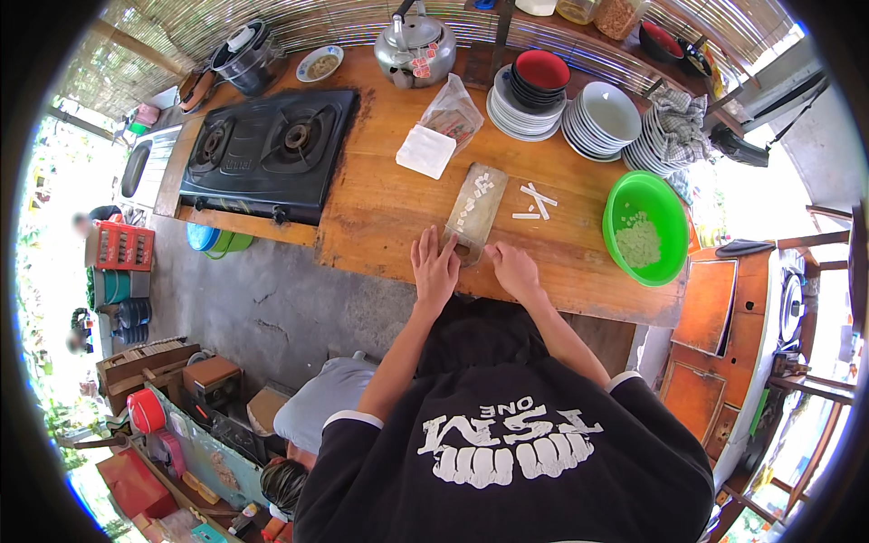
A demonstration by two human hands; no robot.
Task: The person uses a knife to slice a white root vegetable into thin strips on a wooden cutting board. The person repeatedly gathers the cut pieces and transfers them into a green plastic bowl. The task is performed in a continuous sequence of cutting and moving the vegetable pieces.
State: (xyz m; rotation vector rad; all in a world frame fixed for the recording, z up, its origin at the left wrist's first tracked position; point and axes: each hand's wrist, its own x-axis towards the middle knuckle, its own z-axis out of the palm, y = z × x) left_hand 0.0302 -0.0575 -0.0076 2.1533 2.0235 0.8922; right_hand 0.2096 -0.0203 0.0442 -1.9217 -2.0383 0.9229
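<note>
Near the table's front edge, my left hand [434, 263] lies with its fingers extended at the lower left of a small wooden cutting board [490, 197]. My right hand [514, 268] is curled at the board's lower right corner; what it grips is largely hidden, perhaps a knife whose blade lies across the board. Small white cubes [470, 205] are scattered along the board. Several thin white strips [541, 201] lie crossed on the wood to its right. A green plastic bowl [613, 234] holds many similar white cubes. White square slabs [426, 151] sit beyond the board, beside a clear plastic bag [456, 112].
A black two-burner gas stove [268, 153] stands at the left, with a metal kettle [414, 51] at the back. Stacked white plates [526, 121], black-and-red bowls [541, 71] and white bowls [604, 115] line the back right. Another person [326, 400] is at the lower left.
</note>
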